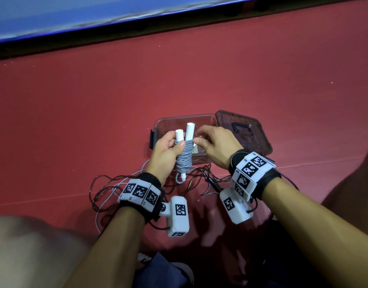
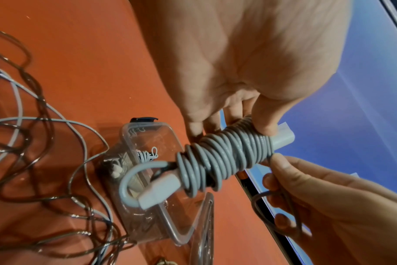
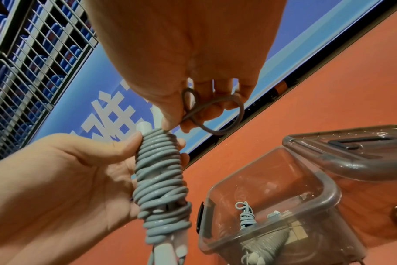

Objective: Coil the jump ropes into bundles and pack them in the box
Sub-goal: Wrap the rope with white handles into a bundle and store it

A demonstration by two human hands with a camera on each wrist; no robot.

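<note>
Left hand [image 1: 165, 151] grips the grey rope bundle [image 1: 184, 157] upright, thumb pressed on the upper wraps, fingers [image 3: 181, 143] curled round the back; it's held above the floor [image 1: 241, 80], just in front of the box [image 1: 158, 123]. Cord is wound tight around the two white handles [image 1: 189, 129], whose ends stick out the top; one handle tip and a short cord loop hang out the bottom. Right hand [image 1: 217, 145] sits at the top of the bundle, thumb and forefinger pinching the free cord end [image 3: 212, 114], which is curled into a small loop beside the top wraps. So, my read: winding is done on this rope, step in hand is securing the tail. Next move likely needs the loop tucked under or hitched over the top wrap or handle ends while the left thumb keeps the wraps from springing loose, then drop the bundle in the box. Box is clear plastic, open, lid [image 1: 244, 132] lying flat on its right. One grey bundle [image 3: 246, 217] already inside; second shape below it looks like another, can't be sure. Loose ropes [image 1: 108, 190], a dark thin one and a grey one, lie tangled on the floor near the wrists, uncoiled, so there's more to do. Risk: slack in the top wrap if the pinch slips before the tuck holds.
</note>
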